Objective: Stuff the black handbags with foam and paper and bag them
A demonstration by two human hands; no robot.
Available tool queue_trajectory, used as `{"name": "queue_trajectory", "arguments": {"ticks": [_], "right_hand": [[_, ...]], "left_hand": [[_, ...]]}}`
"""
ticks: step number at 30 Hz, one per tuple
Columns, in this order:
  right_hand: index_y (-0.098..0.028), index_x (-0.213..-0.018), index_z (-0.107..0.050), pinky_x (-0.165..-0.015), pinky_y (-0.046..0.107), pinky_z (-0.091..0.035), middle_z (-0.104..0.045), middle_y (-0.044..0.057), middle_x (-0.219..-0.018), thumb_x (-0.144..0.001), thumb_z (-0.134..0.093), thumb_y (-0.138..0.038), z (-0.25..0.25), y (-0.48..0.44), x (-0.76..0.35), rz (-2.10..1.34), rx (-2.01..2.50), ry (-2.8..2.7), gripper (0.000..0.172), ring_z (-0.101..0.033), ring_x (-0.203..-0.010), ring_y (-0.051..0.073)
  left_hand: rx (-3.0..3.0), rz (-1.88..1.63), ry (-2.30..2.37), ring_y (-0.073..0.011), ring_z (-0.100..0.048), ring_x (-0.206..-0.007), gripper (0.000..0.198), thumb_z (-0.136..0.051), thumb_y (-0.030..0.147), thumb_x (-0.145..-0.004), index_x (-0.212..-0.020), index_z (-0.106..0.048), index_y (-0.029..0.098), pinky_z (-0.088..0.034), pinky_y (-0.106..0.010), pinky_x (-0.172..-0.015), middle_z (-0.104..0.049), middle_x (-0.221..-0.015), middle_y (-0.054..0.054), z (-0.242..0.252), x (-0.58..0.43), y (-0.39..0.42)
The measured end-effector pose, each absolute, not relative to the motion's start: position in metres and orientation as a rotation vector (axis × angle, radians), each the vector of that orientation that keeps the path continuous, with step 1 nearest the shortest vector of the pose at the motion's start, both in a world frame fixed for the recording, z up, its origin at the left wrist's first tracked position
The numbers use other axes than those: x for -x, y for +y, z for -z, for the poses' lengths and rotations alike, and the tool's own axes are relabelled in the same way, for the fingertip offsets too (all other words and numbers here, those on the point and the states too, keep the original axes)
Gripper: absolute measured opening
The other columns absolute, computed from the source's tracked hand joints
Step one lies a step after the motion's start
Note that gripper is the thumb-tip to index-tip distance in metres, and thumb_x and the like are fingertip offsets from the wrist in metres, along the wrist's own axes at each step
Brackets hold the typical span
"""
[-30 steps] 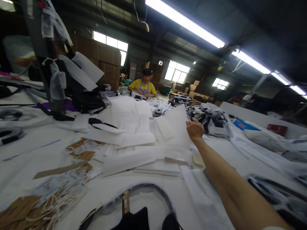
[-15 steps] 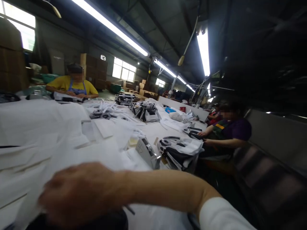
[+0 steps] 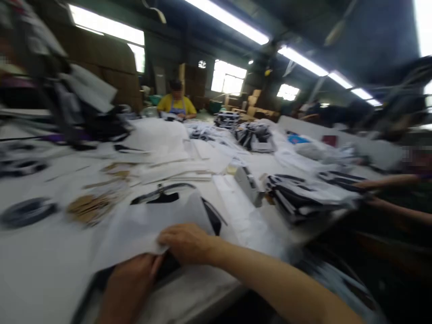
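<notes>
A white sheet (image 3: 162, 220), thin like paper or soft lining, lies over a black item that looks like a bag (image 3: 212, 216) with a strap or handle (image 3: 162, 193) at its far end. My right hand (image 3: 189, 243) reaches in from the right, its fingers closed on the near edge of the sheet. Beside it at the lower left, my left hand (image 3: 133, 279) also pinches that edge, thumb towards the right hand. Motion blurs both hands a little. Under them, part of the black item is hidden.
Tan pieces (image 3: 89, 207) and a dark coil (image 3: 29, 211) lie to the left. A tape-dispenser-like grey box (image 3: 248, 184) stands right of the sheet, near stacked black-and-white pieces (image 3: 300, 193). A co-worker in yellow (image 3: 175, 105) sits across; another person's arms (image 3: 391, 193) reach in at right.
The view has swung left and down. My right hand, earlier blurred low over a dark item, is now on the white sheet's edge. My left hand has come into view beside it.
</notes>
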State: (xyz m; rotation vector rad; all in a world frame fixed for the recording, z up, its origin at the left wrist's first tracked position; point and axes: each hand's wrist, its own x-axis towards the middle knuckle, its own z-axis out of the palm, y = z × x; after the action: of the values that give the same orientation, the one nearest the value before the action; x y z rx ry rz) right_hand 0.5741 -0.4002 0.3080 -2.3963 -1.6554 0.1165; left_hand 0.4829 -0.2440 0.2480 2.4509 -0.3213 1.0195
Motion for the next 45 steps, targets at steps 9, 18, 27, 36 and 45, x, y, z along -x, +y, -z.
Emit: {"name": "queue_trajectory", "arguments": {"ticks": [9, 18, 27, 36, 45], "right_hand": [[-0.015, -0.128, -0.057, -0.104, 0.049, -0.042, -0.059, 0.014, -0.135, -0.097, -0.046, -0.017, -0.311, -0.415, -0.570, -0.041, 2.465, -1.779, 0.034, -0.055, -0.123, 0.029], [-0.019, -0.147, -0.043, -0.115, 0.053, -0.029, -0.042, 0.012, -0.152, -0.099, -0.048, -0.046, -0.299, -0.425, -0.567, -0.253, 2.466, -1.679, 0.055, -0.037, -0.140, 0.031], [-0.018, -0.144, -0.047, -0.117, 0.052, -0.029, -0.046, 0.012, -0.149, -0.095, -0.056, -0.046, -0.301, -0.428, -0.563, -0.192, 2.431, -1.656, 0.057, -0.040, -0.138, 0.030], [-0.018, -0.141, -0.050, -0.114, 0.052, -0.033, -0.053, 0.014, -0.143, -0.088, -0.065, -0.051, -0.305, -0.437, -0.569, -0.061, 2.356, -1.706, 0.064, -0.046, -0.133, 0.031], [-0.021, -0.140, -0.050, -0.116, 0.050, -0.031, -0.045, 0.012, -0.150, -0.083, -0.072, -0.049, -0.302, -0.440, -0.571, -0.217, 2.371, -1.752, 0.068, -0.042, -0.137, 0.031]], "left_hand": [[-2.811, -1.118, -0.052, -0.0225, -0.065, -0.080, 0.020, -0.047, 0.030, -0.099, -0.093, -0.062, 0.018, -0.052, -0.038, -0.080, -0.069, -0.082, -0.005, -0.239, -0.452, -0.244], [-2.485, -1.328, 0.083, -0.0277, -0.056, -0.118, 0.044, -0.066, 0.029, -0.089, -0.124, -0.047, 0.011, -0.052, -0.044, -0.096, -0.056, -0.120, -0.017, -0.243, -0.437, -0.235], [-2.674, -1.340, 0.114, -0.0377, -0.027, -0.144, 0.040, -0.067, 0.023, -0.087, -0.126, -0.056, 0.018, -0.023, -0.064, -0.115, -0.047, -0.144, -0.018, -0.252, -0.436, -0.242], [-2.646, -1.326, -0.077, -0.0224, -0.064, -0.108, 0.015, -0.061, 0.009, -0.089, -0.098, -0.065, 0.020, -0.033, -0.054, -0.112, -0.072, -0.091, 0.000, -0.252, -0.435, -0.245], [-2.669, -1.122, -0.434, -0.0182, -0.065, -0.105, 0.022, -0.052, 0.002, -0.091, -0.107, -0.060, 0.014, -0.053, -0.031, -0.092, -0.070, -0.106, -0.008, -0.254, -0.423, -0.239]]}}
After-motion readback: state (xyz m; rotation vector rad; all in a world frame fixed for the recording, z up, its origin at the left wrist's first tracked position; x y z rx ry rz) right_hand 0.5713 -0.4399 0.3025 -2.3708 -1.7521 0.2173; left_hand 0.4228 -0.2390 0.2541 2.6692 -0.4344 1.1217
